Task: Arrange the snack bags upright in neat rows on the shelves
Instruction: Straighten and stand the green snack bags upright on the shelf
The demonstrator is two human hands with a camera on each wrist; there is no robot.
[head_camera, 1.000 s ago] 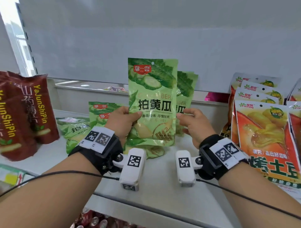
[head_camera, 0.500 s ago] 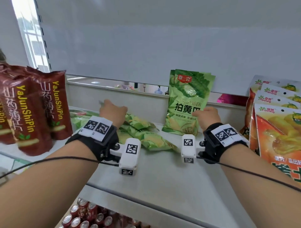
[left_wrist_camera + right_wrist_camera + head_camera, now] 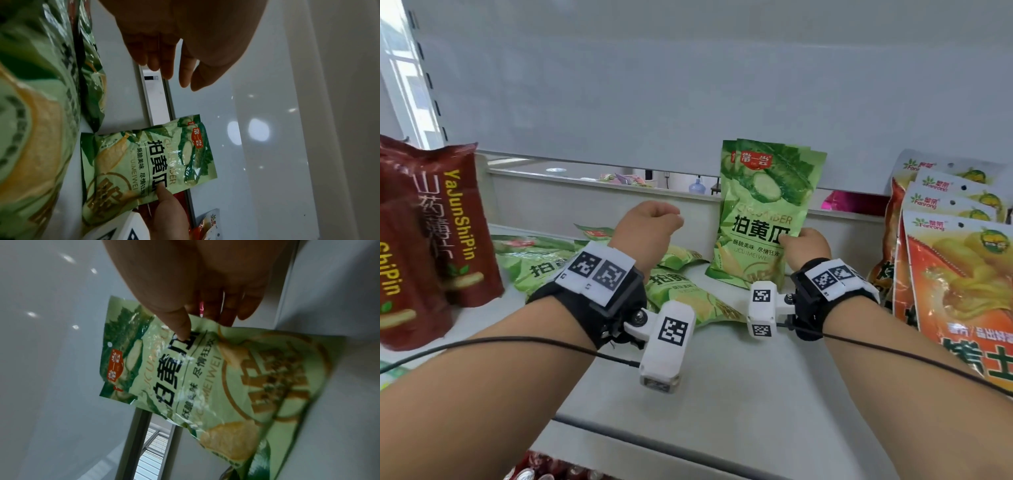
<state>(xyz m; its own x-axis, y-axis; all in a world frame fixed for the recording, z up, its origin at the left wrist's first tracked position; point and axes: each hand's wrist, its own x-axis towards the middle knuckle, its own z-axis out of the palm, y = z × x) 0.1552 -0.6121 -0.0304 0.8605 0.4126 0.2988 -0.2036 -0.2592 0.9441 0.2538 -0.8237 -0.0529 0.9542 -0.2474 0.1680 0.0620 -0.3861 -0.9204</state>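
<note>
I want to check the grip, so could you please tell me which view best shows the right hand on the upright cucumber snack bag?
The right wrist view: the right hand pinches the upright cucumber snack bag, thumb on its front. The head view shows only the hand's back; the left wrist view shows one finger on the bag.

Flat bags (image 3: 681, 298) left of upright bags (image 3: 763, 219)

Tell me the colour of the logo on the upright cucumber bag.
Red logo; head view shows it best.

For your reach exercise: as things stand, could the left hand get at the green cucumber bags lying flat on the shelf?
Probably yes. The left hand is empty, fingers relaxed, just above the flat cucumber bags, with nothing between them. The right hand is busy steadying the upright cucumber bag.
</note>
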